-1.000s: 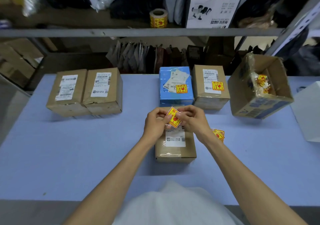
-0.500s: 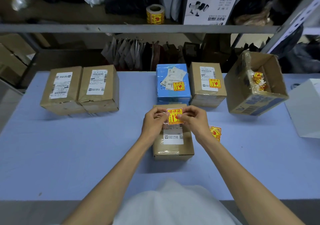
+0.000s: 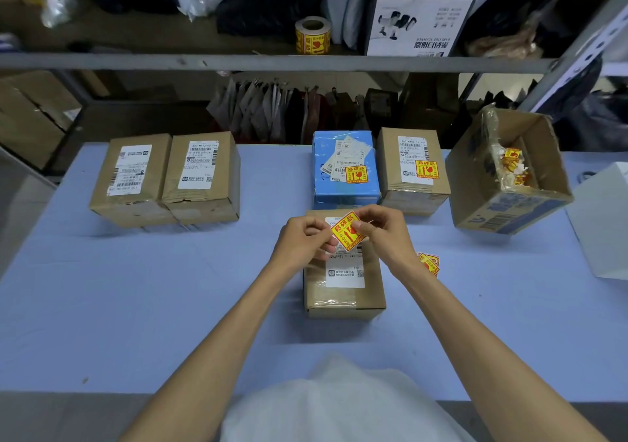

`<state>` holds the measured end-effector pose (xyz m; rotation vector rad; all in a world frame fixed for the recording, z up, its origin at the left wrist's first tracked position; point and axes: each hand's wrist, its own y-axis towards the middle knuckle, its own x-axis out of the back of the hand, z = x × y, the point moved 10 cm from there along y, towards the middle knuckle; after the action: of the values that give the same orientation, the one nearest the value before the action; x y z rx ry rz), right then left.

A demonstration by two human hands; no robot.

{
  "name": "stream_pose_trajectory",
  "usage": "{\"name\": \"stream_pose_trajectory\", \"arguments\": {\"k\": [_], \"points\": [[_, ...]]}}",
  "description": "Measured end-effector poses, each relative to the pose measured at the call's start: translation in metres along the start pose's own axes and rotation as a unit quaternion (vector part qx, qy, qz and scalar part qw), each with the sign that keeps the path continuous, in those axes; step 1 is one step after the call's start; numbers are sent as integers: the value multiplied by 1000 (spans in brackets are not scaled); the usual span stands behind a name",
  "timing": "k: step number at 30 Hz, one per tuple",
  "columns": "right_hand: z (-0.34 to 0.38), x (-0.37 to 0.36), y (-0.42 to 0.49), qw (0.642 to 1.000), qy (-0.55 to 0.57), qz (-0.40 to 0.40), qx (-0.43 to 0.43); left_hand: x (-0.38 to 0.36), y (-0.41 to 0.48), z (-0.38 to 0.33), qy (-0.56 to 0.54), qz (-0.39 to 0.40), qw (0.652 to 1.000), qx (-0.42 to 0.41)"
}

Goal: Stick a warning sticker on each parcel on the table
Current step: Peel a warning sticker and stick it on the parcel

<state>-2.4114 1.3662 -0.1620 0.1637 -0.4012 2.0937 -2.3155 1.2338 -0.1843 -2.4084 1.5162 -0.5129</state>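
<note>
Seen from the head, the left hand (image 3: pixel 302 242) and right hand (image 3: pixel 385 234) both pinch a warning sticker (image 3: pixel 346 231) just above the near parcel (image 3: pixel 343 294), not yet stuck, while the blue parcel (image 3: pixel 339 190) and its brown neighbour (image 3: pixel 390 173) already wear theirs and the pair of parcels at left (image 3: pixel 176 183) on the worktop (image 3: pixel 136 288) look bare.

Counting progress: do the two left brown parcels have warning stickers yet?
No: the far-left parcel and its neighbour carry only white shipping labels.

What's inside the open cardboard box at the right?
The open box holds a heap of yellow-and-red sticker scraps against its inner wall. The near wall hides the rest.
</note>
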Motion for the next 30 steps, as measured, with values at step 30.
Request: {"name": "stream_pose_trajectory", "arguments": {"k": [30], "points": [[28,-15,-5,972,-183,-2,148,-2,-3,-7,-11,24,1000,8]]}}
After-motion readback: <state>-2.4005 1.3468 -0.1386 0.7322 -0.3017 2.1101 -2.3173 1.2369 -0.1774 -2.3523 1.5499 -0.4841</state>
